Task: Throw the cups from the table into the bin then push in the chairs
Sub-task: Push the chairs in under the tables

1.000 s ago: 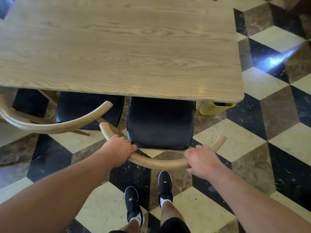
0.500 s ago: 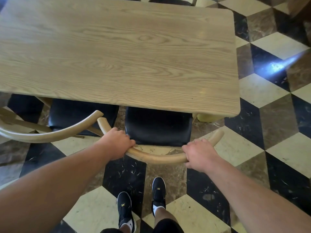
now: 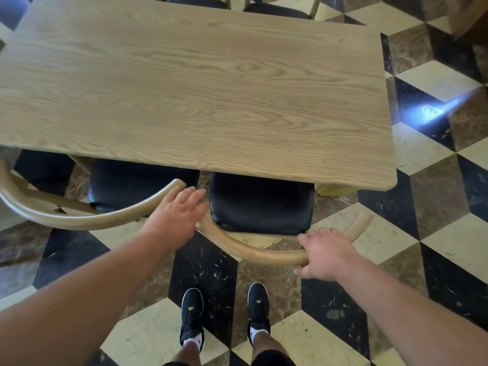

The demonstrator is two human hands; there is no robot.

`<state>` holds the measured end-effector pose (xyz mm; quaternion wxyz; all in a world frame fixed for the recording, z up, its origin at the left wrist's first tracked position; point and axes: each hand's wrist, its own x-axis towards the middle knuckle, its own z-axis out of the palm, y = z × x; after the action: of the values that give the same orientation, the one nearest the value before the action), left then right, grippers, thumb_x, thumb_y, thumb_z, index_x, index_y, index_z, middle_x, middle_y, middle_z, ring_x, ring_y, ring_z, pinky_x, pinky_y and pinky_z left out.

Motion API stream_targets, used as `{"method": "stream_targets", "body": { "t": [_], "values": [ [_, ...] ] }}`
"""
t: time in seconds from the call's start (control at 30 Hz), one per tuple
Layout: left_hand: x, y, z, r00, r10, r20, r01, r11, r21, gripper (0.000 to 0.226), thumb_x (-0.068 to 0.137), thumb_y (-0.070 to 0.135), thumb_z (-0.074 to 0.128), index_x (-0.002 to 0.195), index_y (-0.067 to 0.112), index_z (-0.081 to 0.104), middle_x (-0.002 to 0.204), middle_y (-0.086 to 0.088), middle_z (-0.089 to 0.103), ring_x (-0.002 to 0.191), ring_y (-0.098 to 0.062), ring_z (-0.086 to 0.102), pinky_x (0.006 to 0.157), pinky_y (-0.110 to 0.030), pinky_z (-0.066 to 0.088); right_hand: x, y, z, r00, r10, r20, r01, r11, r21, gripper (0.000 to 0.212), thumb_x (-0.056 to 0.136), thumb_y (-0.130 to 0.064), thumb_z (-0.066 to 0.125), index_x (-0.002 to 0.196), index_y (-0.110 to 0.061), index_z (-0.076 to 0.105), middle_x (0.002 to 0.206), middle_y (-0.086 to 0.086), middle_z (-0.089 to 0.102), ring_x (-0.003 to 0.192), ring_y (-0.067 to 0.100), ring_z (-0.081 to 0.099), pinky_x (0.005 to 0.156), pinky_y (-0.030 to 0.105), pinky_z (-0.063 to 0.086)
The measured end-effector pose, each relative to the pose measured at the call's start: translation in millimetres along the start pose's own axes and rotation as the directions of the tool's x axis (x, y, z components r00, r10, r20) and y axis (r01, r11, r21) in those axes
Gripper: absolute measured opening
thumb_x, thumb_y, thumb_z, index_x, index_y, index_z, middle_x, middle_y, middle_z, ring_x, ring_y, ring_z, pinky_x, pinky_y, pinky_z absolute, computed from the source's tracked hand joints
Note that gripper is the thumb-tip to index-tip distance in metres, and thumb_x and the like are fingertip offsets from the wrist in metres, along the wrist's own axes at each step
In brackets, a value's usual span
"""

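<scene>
A light wooden table (image 3: pixel 184 88) fills the upper view, with no cups on it. Right in front of me stands a chair (image 3: pixel 260 204) with a black seat partly under the table and a curved wooden backrest (image 3: pixel 253 250). My right hand (image 3: pixel 323 253) is wrapped over the right part of that backrest. My left hand (image 3: pixel 175 216) hovers with fingers spread above the left end of the backrest, off the wood. A second chair (image 3: pixel 137 186) with the same black seat and curved rail (image 3: pixel 79 220) stands to the left, seat under the table.
The floor (image 3: pixel 435 247) is a checker of black, cream and brown marble. My black shoes (image 3: pixel 224 313) stand just behind the chair. More chairs (image 3: pixel 274 7) show past the table's far edge. A yellowish table leg (image 3: pixel 334 190) is at the near right corner.
The chair has slid further under the table. My left hand has let go of the backrest and opened; my right hand still holds it.
</scene>
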<state>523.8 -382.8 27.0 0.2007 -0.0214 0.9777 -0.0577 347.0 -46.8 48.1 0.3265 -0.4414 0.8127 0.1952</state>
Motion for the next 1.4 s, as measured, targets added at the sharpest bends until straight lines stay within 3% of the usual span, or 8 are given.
{"method": "stream_targets", "body": {
  "t": [0.13, 0.23, 0.37, 0.5, 0.9, 1.03, 1.13, 1.4],
  "values": [
    [-27.1, -53.8, 7.5, 0.978, -0.169, -0.119, 0.142, 0.967, -0.210, 0.086, 0.086, 0.033, 0.075, 0.161, 0.023, 0.033, 0.166, -0.008, 0.035, 0.145, -0.033, 0.039, 0.121, -0.055, 0.031, 17.2, -64.8, -13.8, 0.997, -0.029, -0.070, 0.039, 0.988, 0.147, 0.078, 0.084, -0.083, 0.051, 0.138, -0.027, 0.046, 0.122, -0.001, 0.058, 0.110, 0.025, 0.054, 0.093, 0.045, 0.048],
    [-36.1, -85.5, 19.2, 0.960, -0.279, 0.020, 0.272, 0.913, -0.305, 0.077, 0.090, 0.041, 0.073, 0.155, 0.023, 0.035, 0.144, -0.004, 0.053, 0.118, -0.032, 0.059, 0.092, -0.048, 0.051, 35.0, -115.8, -20.7, 0.989, -0.039, -0.142, 0.075, 0.963, 0.260, 0.083, 0.086, -0.080, 0.053, 0.149, -0.028, 0.037, 0.129, -0.001, 0.057, 0.113, 0.026, 0.054, 0.093, 0.046, 0.051],
    [-37.9, -113.1, 31.9, 0.937, -0.273, 0.216, 0.335, 0.878, -0.341, 0.042, 0.097, 0.048, 0.065, 0.127, 0.032, 0.041, 0.092, 0.006, 0.059, 0.077, -0.022, 0.061, 0.062, -0.040, 0.048, 57.1, -162.0, -27.0, 0.983, 0.019, -0.183, 0.042, 0.945, 0.324, 0.073, 0.097, -0.066, 0.058, 0.152, -0.028, 0.031, 0.125, 0.000, 0.059, 0.102, 0.027, 0.062, 0.079, 0.044, 0.055],
    [-37.4, -120.0, 32.3, 0.952, -0.213, 0.218, 0.278, 0.900, -0.336, 0.034, 0.099, 0.046, 0.063, 0.109, 0.032, 0.034, 0.077, 0.008, 0.059, 0.065, -0.014, 0.056, 0.051, -0.035, 0.041, 66.5, -173.7, -29.8, 0.979, 0.091, -0.185, -0.035, 0.957, 0.288, 0.050, 0.105, -0.058, 0.050, 0.142, -0.027, 0.038, 0.099, -0.004, 0.059, 0.080, 0.023, 0.063, 0.058, 0.039, 0.045],
    [-55.2, -127.9, 32.7, 0.950, -0.151, 0.274, 0.235, 0.922, -0.309, 0.028, 0.102, 0.037, 0.060, 0.116, 0.025, 0.039, 0.079, 0.007, 0.061, 0.064, -0.016, 0.061, 0.054, -0.036, 0.048, 61.3, -179.0, -36.8, 0.981, 0.165, -0.101, -0.121, 0.931, 0.344, 0.040, 0.105, -0.055, 0.053, 0.132, -0.028, 0.042, 0.095, -0.006, 0.057, 0.079, 0.020, 0.061, 0.061, 0.039, 0.050],
    [-48.2, -127.0, 7.2, 0.941, -0.135, 0.310, 0.194, 0.966, -0.170, 0.036, 0.096, 0.049, 0.062, 0.118, 0.025, 0.046, 0.089, 0.009, 0.055, 0.074, -0.013, 0.057, 0.059, -0.033, 0.041, 54.7, -175.3, -55.5, 0.981, 0.182, -0.069, -0.136, 0.897, 0.420, 0.065, 0.097, -0.066, 0.060, 0.148, -0.031, 0.041, 0.126, -0.003, 0.059, 0.113, 0.023, 0.059, 0.086, 0.043, 0.054],
    [-32.5, -116.0, -33.0, 0.975, -0.110, 0.193, 0.145, 0.973, -0.178, 0.033, 0.092, 0.056, 0.057, 0.105, 0.025, 0.054, 0.085, 0.010, 0.057, 0.069, -0.011, 0.057, 0.054, -0.031, 0.041, 34.4, -161.9, -86.4, 0.943, 0.245, -0.223, -0.111, 0.868, 0.484, 0.069, 0.096, -0.070, 0.056, 0.151, -0.031, 0.044, 0.139, -0.004, 0.057, 0.128, 0.021, 0.051, 0.095, 0.043, 0.052],
    [21.2, -39.7, -159.5, 0.997, 0.075, -0.025, -0.079, 0.939, -0.334, 0.076, 0.091, 0.074, 0.056, 0.155, 0.036, 0.038, 0.158, 0.004, 0.045, 0.143, -0.024, 0.041, 0.106, -0.048, 0.047, -57.8, -58.0, -139.5, 0.817, 0.378, -0.436, -0.188, 0.888, 0.419, 0.072, 0.099, -0.069, 0.048, 0.151, -0.019, 0.048, 0.146, 0.005, 0.055, 0.134, 0.030, 0.046, 0.109, 0.045, 0.041]
  ]
}}
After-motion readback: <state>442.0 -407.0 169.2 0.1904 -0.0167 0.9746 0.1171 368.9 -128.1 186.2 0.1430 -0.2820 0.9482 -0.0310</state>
